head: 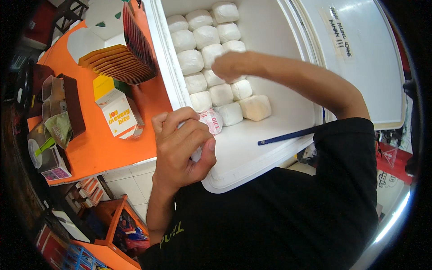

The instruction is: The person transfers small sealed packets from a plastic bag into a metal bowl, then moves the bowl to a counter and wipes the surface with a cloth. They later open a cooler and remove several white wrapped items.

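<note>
In front of me is a deep white box (pixel 236 162) with rows of round, white-wrapped bundles (pixel 191 62) inside. One bundle near the front left has pink-printed wrapping (pixel 212 120); beside the front row, another looks yellowish (pixel 255 108). My left hand (pixel 184 145) curls its fingers over the box's left front rim. Reaching in from the right, my right hand (pixel 229 66) is over the middle rows, slightly blurred. Its fingertips point down and are hidden, so whether it grasps a bundle does not show.
An orange table (pixel 101 148) on the left holds a stack of folded cartons (pixel 114 64), a white and yellow printed box (pixel 119 114) and plastic tubs (pixel 52 91). A dark blue strap (pixel 287 136) hangs across the box's front right. A white lid (pixel 364 77) bearing writing stands at right.
</note>
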{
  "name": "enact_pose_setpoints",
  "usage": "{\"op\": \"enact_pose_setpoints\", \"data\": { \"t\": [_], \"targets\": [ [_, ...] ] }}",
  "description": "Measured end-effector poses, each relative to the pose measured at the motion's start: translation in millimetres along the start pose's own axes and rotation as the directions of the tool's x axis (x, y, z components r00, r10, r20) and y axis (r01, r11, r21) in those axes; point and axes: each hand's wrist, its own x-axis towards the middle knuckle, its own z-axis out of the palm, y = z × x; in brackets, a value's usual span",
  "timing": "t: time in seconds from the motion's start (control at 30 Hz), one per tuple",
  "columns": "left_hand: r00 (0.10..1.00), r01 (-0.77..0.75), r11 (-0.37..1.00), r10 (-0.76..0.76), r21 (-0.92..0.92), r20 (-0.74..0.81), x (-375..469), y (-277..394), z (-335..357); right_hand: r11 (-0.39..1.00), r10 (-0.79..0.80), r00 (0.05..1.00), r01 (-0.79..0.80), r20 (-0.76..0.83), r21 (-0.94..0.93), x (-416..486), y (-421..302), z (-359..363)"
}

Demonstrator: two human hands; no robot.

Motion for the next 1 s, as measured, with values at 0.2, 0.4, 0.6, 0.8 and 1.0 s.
{"op": "enact_pose_setpoints", "data": {
  "t": [0.2, 0.4, 0.6, 0.8, 1.0],
  "targets": [
    [1.000, -0.019, 1.000, 0.019, -0.001, -0.014, 0, -2, 0, 0.872, 0.139, 0.988, -0.086, -0.075, 0.482, -20, -15, 45],
    [0.999, -0.037, 0.999, 0.037, -0.006, -0.010, 3, -1, 0, 0.874, -0.025, 0.853, 0.272, -0.521, 0.403, -7, -48, 41],
    [0.999, -0.032, 0.999, 0.033, 0.017, -0.024, 1, 0, 1, 0.963, -0.267, 0.933, 0.251, -0.243, -0.096, -6, -39, 57],
    [1.000, 0.015, 0.999, -0.016, 0.040, 0.016, -1, 3, 0, 0.940, -0.314, 0.925, 0.334, -0.213, 0.066, -11, -30, 73],
    [1.000, -0.014, 1.000, 0.014, 0.027, -0.009, 0, 3, 0, 0.920, -0.349, 0.932, 0.361, -0.102, 0.153, -11, -27, 58]
  ]
}}
